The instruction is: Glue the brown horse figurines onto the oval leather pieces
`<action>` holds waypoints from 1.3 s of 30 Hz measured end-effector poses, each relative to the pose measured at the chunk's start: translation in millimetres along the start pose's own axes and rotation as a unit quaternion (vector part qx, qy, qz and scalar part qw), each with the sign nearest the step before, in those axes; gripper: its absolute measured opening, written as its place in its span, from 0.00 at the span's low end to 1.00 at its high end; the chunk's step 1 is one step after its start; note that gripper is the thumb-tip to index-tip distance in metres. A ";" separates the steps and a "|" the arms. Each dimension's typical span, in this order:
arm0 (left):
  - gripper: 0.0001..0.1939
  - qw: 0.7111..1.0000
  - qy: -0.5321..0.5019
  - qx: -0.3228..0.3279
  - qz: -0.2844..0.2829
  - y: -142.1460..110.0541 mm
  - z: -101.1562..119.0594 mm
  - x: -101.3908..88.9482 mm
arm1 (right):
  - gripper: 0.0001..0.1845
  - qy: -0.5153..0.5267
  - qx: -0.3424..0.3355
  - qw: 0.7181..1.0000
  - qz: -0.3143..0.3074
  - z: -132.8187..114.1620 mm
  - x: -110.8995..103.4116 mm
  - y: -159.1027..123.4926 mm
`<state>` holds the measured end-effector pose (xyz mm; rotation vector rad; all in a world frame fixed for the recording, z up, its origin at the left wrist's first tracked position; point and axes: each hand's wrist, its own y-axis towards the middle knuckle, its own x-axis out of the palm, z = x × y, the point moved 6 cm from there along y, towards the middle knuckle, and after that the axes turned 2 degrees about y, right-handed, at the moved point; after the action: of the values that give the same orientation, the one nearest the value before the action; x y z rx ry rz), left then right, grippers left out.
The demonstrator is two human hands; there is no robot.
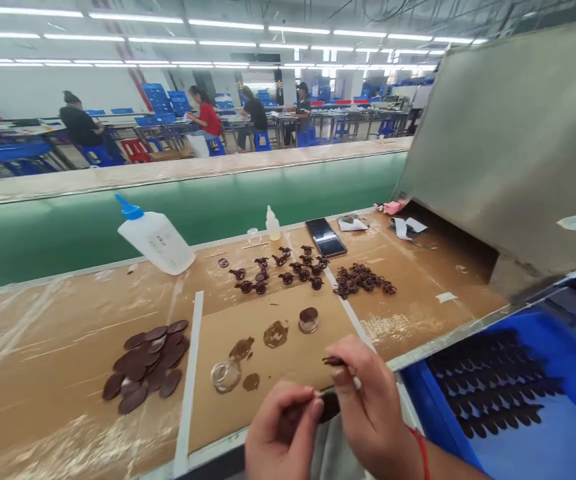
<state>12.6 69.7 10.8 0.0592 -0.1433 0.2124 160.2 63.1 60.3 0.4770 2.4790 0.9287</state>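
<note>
At the table's front edge my left hand (285, 430) is closed, its fingertips pinching a dark brown oval piece (330, 407). Close beside it, my right hand (371, 400) is also closed, with a small dark brown part (334, 361) sticking out from between finger and thumb. What lies between the two hands is partly hidden by the fingers. Ahead of them on brown paper stand a small clear round container with a dark top (309, 320) and a clear glass dish (225, 377), near brown stains (275, 334).
Dark oval discs (148, 360) are piled left. Small wheeled brown figures (288, 278) and a heap of thin brown parts (363, 280) lie behind. A white bottle (158, 243), a dropper bottle (273, 225), a phone (326, 237), a blue bin (558, 347) and a metal housing (513, 133) surround.
</note>
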 end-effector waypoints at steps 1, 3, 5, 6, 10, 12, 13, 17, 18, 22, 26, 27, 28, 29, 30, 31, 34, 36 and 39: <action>0.17 1.000 -0.003 -0.003 -0.007 -0.2 -1.4 2.8 | 0.08 -0.004 0.008 1.000 0.006 1.2 0.1 -1.3; 0.15 0.999 -0.012 -0.017 -0.040 -0.9 -4.4 8.7 | 0.08 -0.010 0.027 1.000 0.011 7.1 0.5 -2.3; 0.13 0.996 -0.041 -0.057 -0.051 -3.2 -7.7 11.5 | 0.06 -0.015 0.046 0.999 0.011 14.3 0.8 -1.8; 0.13 0.993 -0.063 -0.085 -0.047 -5.2 -9.1 12.3 | 0.05 -0.019 0.055 0.998 0.011 17.3 0.8 -1.2; 0.16 0.971 -0.145 -0.187 -0.028 -13.5 -10.4 15.6 | 0.04 -0.034 0.081 0.996 0.002 22.1 0.1 2.9; 0.17 0.962 -0.164 -0.215 -0.028 -15.0 -9.5 16.2 | 0.04 -0.038 0.084 0.996 -0.003 21.3 -0.2 5.7; 0.17 0.959 -0.170 -0.224 -0.028 -15.0 -9.3 16.1 | 0.04 -0.040 0.085 0.996 -0.004 20.7 -0.4 7.1; 0.15 0.954 -0.172 -0.240 -0.044 -13.1 -11.7 14.6 | 0.04 -0.049 0.081 0.996 -0.006 18.6 -0.2 10.3; 0.15 0.954 -0.168 -0.242 -0.059 -12.5 -13.0 15.0 | 0.04 -0.052 0.076 0.996 -0.005 18.0 0.1 10.3; 0.14 0.961 -0.125 -0.195 -0.150 -9.6 -14.6 17.1 | 0.05 -0.056 0.044 0.997 0.003 14.7 2.7 8.3; 0.08 0.988 -0.024 -0.049 -0.147 -7.7 -4.1 8.8 | 0.05 -0.048 0.021 0.999 0.010 13.6 4.6 3.6; 0.07 0.990 0.002 -0.014 -0.142 -8.6 -0.7 7.5 | 0.05 -0.045 0.020 0.999 0.014 14.1 4.6 2.2; 0.06 0.990 0.021 0.016 -0.139 -9.9 2.5 6.9 | 0.05 -0.042 0.019 0.999 0.017 15.0 4.6 0.8; 0.05 0.989 0.034 0.039 -0.138 -11.0 5.0 6.9 | 0.05 -0.038 0.021 0.999 0.019 16.0 4.9 -0.4; 0.04 0.988 0.040 0.055 -0.137 -11.5 7.0 7.1 | 0.05 -0.033 0.023 0.999 0.020 17.1 5.5 -1.5; 0.03 0.987 0.042 0.068 -0.137 -11.2 8.7 7.4 | 0.06 -0.027 0.026 0.999 0.019 18.1 6.3 -2.1; 0.04 0.985 0.025 0.070 -0.155 -6.0 9.9 10.0 | 0.05 0.001 0.040 0.999 0.010 20.4 8.9 -1.6; 0.09 0.983 -0.057 -0.001 -0.177 -0.5 3.4 11.9 | 0.06 0.025 0.061 0.998 -0.003 22.7 10.0 0.5; 0.20 0.938 -0.238 -0.155 -0.198 2.0 -9.8 15.2 | 0.06 0.067 0.112 0.991 -0.026 30.1 9.1 4.6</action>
<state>28.2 75.6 3.5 -0.1775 -0.6405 -0.2346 168.9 86.5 40.5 0.4311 2.7195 0.6852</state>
